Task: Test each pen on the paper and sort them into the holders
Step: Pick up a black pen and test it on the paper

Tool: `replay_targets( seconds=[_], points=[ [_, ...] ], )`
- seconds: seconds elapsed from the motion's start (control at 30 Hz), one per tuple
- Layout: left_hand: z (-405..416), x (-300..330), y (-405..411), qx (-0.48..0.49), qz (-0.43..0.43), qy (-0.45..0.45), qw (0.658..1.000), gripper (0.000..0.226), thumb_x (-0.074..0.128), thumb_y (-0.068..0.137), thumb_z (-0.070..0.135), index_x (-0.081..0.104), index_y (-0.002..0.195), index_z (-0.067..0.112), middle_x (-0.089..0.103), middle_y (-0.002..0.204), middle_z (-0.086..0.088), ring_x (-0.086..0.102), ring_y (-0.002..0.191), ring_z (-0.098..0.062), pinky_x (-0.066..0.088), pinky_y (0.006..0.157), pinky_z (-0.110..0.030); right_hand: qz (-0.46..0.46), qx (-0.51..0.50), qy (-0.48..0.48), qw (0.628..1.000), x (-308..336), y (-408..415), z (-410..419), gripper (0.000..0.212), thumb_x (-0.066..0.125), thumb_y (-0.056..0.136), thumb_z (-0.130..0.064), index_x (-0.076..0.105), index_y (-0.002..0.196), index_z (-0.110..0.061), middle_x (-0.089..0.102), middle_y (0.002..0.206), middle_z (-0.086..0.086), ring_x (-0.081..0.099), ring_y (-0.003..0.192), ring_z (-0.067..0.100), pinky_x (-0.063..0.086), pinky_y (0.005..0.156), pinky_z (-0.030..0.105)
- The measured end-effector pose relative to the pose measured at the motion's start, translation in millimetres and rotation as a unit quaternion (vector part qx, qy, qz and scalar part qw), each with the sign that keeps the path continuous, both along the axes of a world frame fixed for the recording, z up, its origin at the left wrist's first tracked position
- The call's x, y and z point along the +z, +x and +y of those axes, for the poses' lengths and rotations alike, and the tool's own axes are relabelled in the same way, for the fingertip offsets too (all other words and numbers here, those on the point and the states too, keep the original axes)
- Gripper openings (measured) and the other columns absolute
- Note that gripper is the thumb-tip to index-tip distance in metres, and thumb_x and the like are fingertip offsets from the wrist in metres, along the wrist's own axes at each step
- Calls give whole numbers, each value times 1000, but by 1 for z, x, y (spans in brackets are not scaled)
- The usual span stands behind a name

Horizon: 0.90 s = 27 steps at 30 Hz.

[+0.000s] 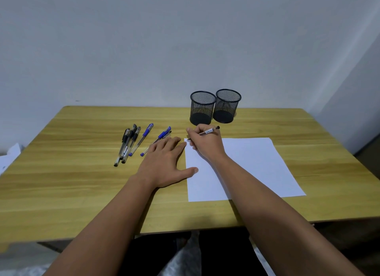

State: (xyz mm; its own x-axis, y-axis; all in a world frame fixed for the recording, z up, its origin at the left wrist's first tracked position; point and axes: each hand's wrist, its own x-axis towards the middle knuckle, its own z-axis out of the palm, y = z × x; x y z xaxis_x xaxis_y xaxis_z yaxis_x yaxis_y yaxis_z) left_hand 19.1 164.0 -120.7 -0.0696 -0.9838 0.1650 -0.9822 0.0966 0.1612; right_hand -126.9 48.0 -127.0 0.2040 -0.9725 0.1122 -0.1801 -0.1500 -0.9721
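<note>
While the right hand (207,144) pinches a black-capped pen (209,130) with its tip at the upper left corner of the white paper (253,164), the left hand (164,162) lies flat with straight fingers, its thumb touching the sheet's left edge. Left of centre on the wooden bench (82,185), black pens (126,145) and blue pens (156,139) lie loosely grouped. Above the hands, two black mesh holders (216,107) stand touching.

left hand (164,162) flat and palm down, fingers straight and together, thumb spread to the side, right hand (205,144) curled in a writing grip around a slim clear-barrelled black pen (209,130), both bare forearms stretched forward
</note>
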Motion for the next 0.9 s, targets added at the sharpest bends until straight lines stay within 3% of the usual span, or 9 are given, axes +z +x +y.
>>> replay_targets(
  seconds=[0.23, 0.43, 0.6, 0.73, 0.9],
  points=[
    [1, 1, -1, 1, 2, 3, 1000, 94, 34, 79, 90, 28, 156, 35, 24, 164, 8, 16, 151, -20, 15, 121, -45, 15, -11, 2, 1000, -1, 3, -1, 37, 71, 91, -30, 59, 58, -17, 65, 56, 13, 63, 53, 27, 51, 57, 42],
    [1, 1, -1, -1, 4, 1, 1000, 94, 34, 79, 90, 28, 156, 35, 25, 164, 7, 17, 151, -21, 16, 121, -46, 22, 2, -9, 1000, 1, 0, 1, 37, 77, 96, -32, 65, 64, -19, 69, 60, 11, 61, 52, 20, 50, 55, 36],
    [2, 2, -1, 0, 4, 5, 1000, 95, 34, 79, 90, 28, 157, 36, 24, 164, 9, 16, 152, -19, 14, 121, -44, 37, -21, -12, 999, 1, 0, 2, 34, 75, 97, -29, 68, 71, -9, 71, 62, 11, 64, 52, 17, 52, 55, 35],
    [1, 2, 0, -1, 5, 9, 1000, 96, 33, 79, 91, 27, 157, 36, 24, 165, 9, 16, 152, -19, 14, 122, -44, 46, -20, -25, 998, 1, 0, 3, 36, 75, 96, -29, 66, 67, -11, 69, 59, 9, 65, 52, 21, 56, 55, 40],
    [1, 2, 0, 0, 2, 12, 1000, 97, 31, 78, 92, 27, 157, 36, 23, 165, 9, 15, 152, -19, 14, 122, -45, 26, -38, -20, 999, 2, -1, 3, 36, 72, 98, -21, 62, 70, -1, 69, 61, 17, 65, 51, 23, 56, 54, 38]
  ],
)
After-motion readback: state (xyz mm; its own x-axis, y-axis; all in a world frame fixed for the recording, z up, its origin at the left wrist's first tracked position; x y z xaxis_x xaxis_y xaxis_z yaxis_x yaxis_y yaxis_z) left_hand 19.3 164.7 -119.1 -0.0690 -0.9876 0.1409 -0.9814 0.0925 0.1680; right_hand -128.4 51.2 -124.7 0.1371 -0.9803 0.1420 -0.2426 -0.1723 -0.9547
